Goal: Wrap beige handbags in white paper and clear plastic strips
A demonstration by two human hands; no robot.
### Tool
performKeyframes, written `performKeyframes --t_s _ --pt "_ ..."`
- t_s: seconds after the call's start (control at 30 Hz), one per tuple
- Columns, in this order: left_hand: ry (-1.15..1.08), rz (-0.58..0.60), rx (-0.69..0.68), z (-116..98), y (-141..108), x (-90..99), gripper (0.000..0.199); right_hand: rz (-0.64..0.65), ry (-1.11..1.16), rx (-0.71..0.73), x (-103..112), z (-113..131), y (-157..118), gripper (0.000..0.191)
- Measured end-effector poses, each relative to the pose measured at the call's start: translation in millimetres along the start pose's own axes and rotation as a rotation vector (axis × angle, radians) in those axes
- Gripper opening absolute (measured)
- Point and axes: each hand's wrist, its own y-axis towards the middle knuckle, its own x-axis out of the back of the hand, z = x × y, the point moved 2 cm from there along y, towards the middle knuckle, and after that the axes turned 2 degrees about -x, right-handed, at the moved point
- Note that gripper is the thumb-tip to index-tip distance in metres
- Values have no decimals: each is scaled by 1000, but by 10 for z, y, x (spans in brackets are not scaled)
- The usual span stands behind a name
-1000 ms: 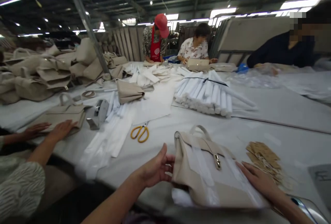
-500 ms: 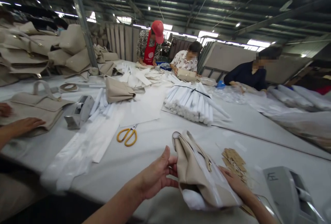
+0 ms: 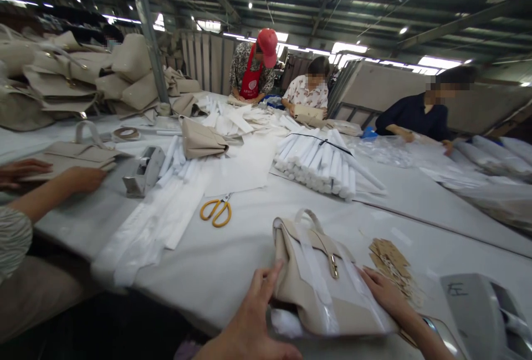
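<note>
A beige handbag [image 3: 307, 288] with a top handle, a gold clasp and clear tape strips rests near the table's front edge, its front now facing up. White stuffing [image 3: 286, 322] shows under its lower left side. My left hand [image 3: 260, 315] is at the bag's left side, fingers and thumb apart, the fingertips near its edge. My right hand [image 3: 382, 291] lies against the bag's right side, its fingers pressed on the bag. Brown paper tags [image 3: 388, 257] lie just right of the bag.
Yellow-handled scissors [image 3: 216, 211], bundled white rolls [image 3: 316, 163] and a tape dispenser [image 3: 477, 310] sit around the bag. At left, another person's hands [image 3: 85, 179] touch a flat beige bag [image 3: 66, 158] beside a second dispenser [image 3: 143, 171]. Three people work across the table.
The bag has turned and leaned back, showing more of its front. My left hand has moved down and nearer. The hands at left have shifted on their bag.
</note>
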Motion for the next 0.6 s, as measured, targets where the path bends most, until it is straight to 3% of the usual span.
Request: performKeyframes --t_s 0.17,0.37,0.53,0.6 --pt "262 -107 -30 129 -30 6 108 -44 -89 -25 -19 78 7 56" --pt "386 -44 -163 411 -41 62 107 -95 -191 -40 -57 187 -48 57" --pt "363 -76 -233 712 -29 171 73 -158 -273 -80 -133 207 -54 59" --pt "338 -96 -197 764 -30 257 64 -172 -302 -99 -171 199 -47 63"
